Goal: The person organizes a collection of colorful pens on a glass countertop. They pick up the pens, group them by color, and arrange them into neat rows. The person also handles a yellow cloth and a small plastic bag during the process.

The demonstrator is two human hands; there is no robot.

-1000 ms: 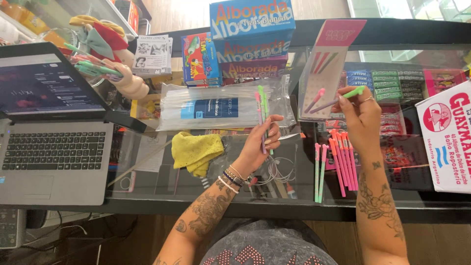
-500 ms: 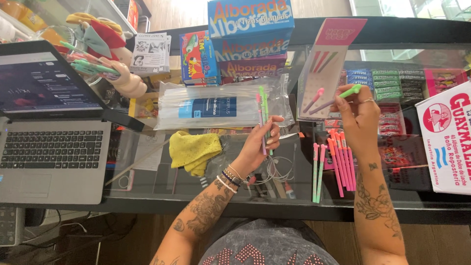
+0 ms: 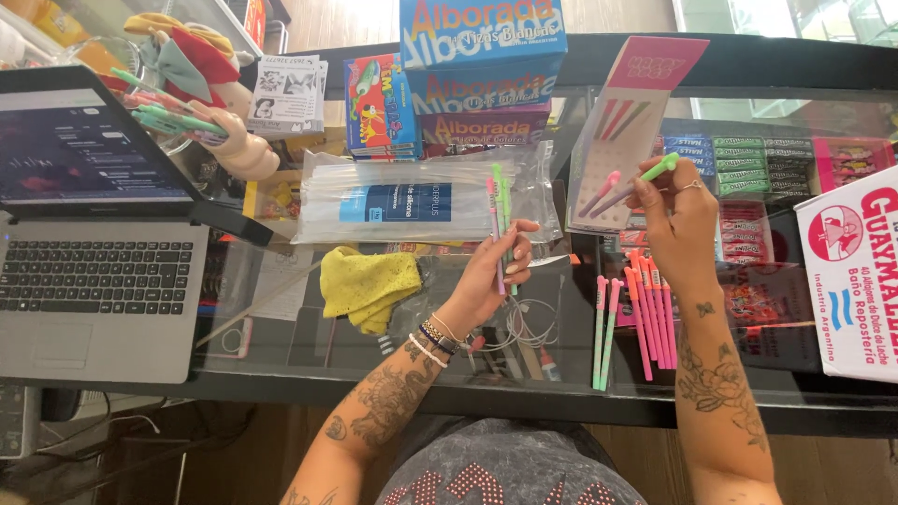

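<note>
- Pink and green pencils [image 3: 499,220], a small upright bunch, clasped in left hand [image 3: 491,271], fingers curled around the shafts; beaded bracelets at that wrist.
- Green-capped purple pencil [image 3: 644,180] pinched between fingertips of right hand [image 3: 681,224], tilted, tip down-left over a clear sleeve.
- Clear sleeve with pink header card [image 3: 622,140] propped up just left of right hand, a pink-capped pencil [image 3: 599,192] inside.
- Loose pink pencils [image 3: 650,313] flat on glass counter [image 3: 309,337] just below right hand; two more, pink-and-green [image 3: 603,332], lying beside them.
- Clear plastic bag with blue label [image 3: 412,198] lying behind left hand, touching the held bunch from the camera's angle.
- Yellow cloth [image 3: 369,285] crumpled left of left hand, near.
- Open grey laptop [image 3: 94,281] far left, well apart.
- Blue and orange boxes [image 3: 482,70] stacked at the back; white carton with red print [image 3: 856,271] at right edge.
</note>
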